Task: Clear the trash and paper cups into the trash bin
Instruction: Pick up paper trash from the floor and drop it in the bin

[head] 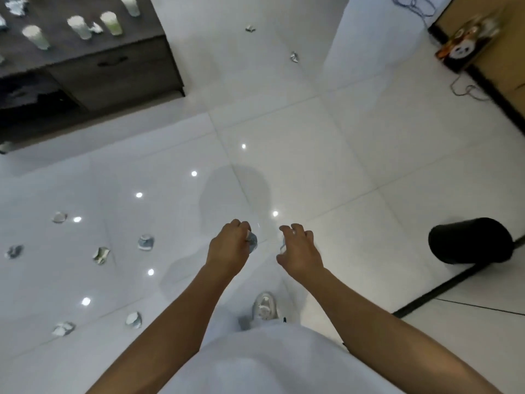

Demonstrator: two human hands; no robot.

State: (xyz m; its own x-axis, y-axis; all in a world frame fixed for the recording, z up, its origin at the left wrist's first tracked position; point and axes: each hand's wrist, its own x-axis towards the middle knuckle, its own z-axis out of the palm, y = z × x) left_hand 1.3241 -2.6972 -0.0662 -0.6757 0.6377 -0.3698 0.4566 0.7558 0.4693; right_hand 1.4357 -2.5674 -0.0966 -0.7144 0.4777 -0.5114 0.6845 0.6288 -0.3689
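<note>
My left hand point(230, 248) grips a crumpled paper wad point(252, 242) above the white tiled floor. My right hand point(298, 248) has curled fingers around a small pale scrap point(283, 243). The black trash bin point(470, 241) stands on the floor to the right, apart from both hands. Several crumpled wads lie on the floor at the left, such as one wad point(146, 242) and another wad point(101, 255). Two more scraps point(294, 56) lie farther off. Several paper cups point(112, 22) stand on the dark cabinet at the top left.
The dark wooden cabinet point(113, 72) with a drawer fills the top left. A panda-printed box point(466, 44) and a loose cord point(466, 91) sit by the wall at the top right. A black strip point(443, 290) runs across the floor near the bin. My shoe point(264, 305) shows below.
</note>
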